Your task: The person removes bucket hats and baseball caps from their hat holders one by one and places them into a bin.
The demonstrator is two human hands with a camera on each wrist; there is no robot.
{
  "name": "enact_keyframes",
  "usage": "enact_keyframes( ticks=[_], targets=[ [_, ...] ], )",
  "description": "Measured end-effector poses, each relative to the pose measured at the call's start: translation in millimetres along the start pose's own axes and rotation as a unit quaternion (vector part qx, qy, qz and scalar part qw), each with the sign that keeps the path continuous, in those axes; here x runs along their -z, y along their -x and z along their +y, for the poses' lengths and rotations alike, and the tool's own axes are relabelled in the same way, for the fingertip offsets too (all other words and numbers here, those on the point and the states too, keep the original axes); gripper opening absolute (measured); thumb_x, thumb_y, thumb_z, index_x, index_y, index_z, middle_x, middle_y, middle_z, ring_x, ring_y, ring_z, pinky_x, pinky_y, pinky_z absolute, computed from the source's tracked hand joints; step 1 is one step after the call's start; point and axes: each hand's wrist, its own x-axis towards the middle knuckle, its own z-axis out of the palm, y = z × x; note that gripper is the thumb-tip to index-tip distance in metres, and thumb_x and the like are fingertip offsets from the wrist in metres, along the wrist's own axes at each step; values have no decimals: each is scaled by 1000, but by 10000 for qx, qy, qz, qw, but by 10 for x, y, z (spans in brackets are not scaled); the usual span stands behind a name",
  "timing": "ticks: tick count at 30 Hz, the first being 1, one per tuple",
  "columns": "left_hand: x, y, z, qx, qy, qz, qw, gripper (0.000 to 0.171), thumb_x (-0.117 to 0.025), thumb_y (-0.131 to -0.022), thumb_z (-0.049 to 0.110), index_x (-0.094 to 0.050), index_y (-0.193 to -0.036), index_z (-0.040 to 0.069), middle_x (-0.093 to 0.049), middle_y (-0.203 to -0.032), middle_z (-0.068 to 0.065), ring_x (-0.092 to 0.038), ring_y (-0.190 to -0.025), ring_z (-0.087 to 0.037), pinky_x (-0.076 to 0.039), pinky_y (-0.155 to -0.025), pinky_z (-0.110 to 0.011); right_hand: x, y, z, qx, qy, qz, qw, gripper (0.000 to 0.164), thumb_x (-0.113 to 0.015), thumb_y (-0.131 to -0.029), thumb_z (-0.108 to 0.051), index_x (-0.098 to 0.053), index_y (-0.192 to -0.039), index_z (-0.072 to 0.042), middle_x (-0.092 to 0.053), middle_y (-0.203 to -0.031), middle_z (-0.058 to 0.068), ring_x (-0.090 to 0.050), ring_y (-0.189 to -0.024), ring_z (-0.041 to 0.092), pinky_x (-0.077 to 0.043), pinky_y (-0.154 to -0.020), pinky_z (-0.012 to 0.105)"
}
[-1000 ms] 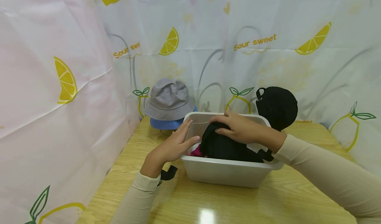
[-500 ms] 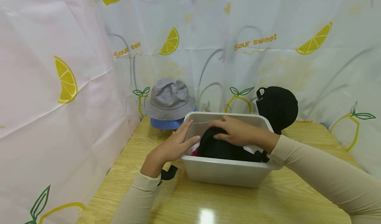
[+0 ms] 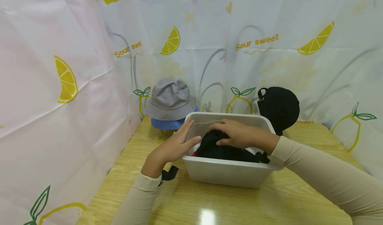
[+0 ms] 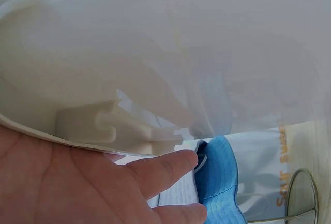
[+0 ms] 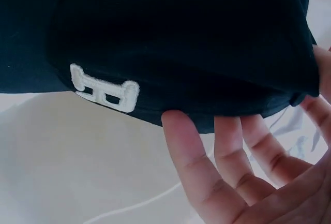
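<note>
My right hand holds a black baseball cap inside a white plastic bin. Close up in the right wrist view, the cap bears a white embroidered letter, and several fingertips reach behind its lower edge; the thumb side is partly cut off. Against the bin's left rim rests my left hand, its fingers extended. Seen from the left wrist, that hand lies along the outside of the rim. A sliver of magenta cloth peeks out beside the cap.
Behind the bin at left, a grey bucket hat sits over a blue hat above a wire stand. Another black cap stands behind the right corner. Everything is on a wooden table, with lemon-print cloth around it.
My right hand has lowered the black cap slightly deeper into the bin and a little leftward. Less of the magenta cloth shows. The left hand stays in place.
</note>
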Motion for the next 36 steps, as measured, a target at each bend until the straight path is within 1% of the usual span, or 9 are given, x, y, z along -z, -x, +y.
enact_keyframes(
  ticks=[4, 8, 10, 12, 14, 17, 23, 29, 36],
  targets=[
    [-1, 0, 1, 3, -47, 2, 10000, 90, -40, -103, 70, -7, -169, 18, 3, -176, 2, -2, -161, -22, -4, -127, -61, 4, -1, -17, 52, -10, -163, 9999, 56, -78, -95, -35, -56, -145, -25, -59, -141, 2, -56, -132, 25, -47, -110, 52],
    [-3, -3, -13, -17, -44, 3, 10000, 90, -40, -103, 70, -7, -169, 18, 4, -175, 3, -3, -161, -23, -12, -128, -58, 0, -4, -33, 167, 61, -428, 9989, 59, -79, -93, -38, -57, -147, -26, -60, -138, 2, -58, -127, 22, -48, -108, 49],
    [-3, -3, -21, -34, -23, 9, 10000, 90, -40, -103, 70, -6, -169, 19, 4, -175, 3, -3, -161, -23, -15, -128, -57, -10, -13, -36, 120, 141, -658, 9977, 62, -78, -94, -40, -54, -150, -29, -58, -138, 1, -57, -126, 20, -48, -108, 47],
    [-3, -3, -26, -74, -7, 11, 10000, 90, -41, -103, 69, -6, -169, 19, 5, -175, 3, -3, -161, -22, -16, -128, -56, -22, -28, -45, 56, 166, -954, 9953, 67, -77, -94, -42, -49, -155, -33, -57, -141, 0, -55, -129, 19, -47, -110, 46],
    [-2, 0, -27, -96, -4, 12, 10000, 90, -41, -103, 69, -6, -169, 19, 5, -175, 3, -3, -161, -21, -16, -128, -55, -30, -44, -57, 36, 163, -1227, 9923, 71, -76, -95, -41, -43, -158, -33, -54, -146, 2, -53, -134, 21, -45, -112, 47],
    [-2, 3, -22, -104, -6, 10, 9999, 90, -41, -103, 69, -6, -169, 18, 4, -175, 2, -3, -161, -20, -16, -128, -55, -41, -70, -71, 60, 132, -1482, 9888, 74, -75, -96, -39, -40, -161, -33, -51, -153, 4, -49, -141, 24, -42, -115, 49],
    [4, 2, -11, -90, 4, -22, 10000, 91, -40, -103, 70, -5, -169, 18, 5, -175, 2, -3, -161, -21, -16, -128, -56, -74, -135, -70, 119, 272, -1657, 9857, 75, -77, -95, -36, -41, -160, -31, -50, -156, 5, -47, -143, 25, -41, -117, 47],
    [5, 8, -2, -74, 31, -61, 9999, 91, -41, -103, 70, -5, -169, 18, 5, -175, 2, -2, -161, -21, -15, -128, -56, -103, -229, -83, 198, 457, -1887, 9808, 77, -78, -94, -35, -40, -161, -31, -47, -160, 3, -44, -146, 23, -38, -119, 44],
    [10, 13, -12, -119, 2, -10, 9999, 90, -42, -103, 68, -6, -169, 17, 5, -176, 1, -2, -161, -19, -15, -128, -54, -114, -329, -93, 309, 537, -2068, 9764, 78, -80, -92, -34, -42, -160, -29, -48, -159, 4, -47, -144, 26, -40, -118, 46]
  ],
)
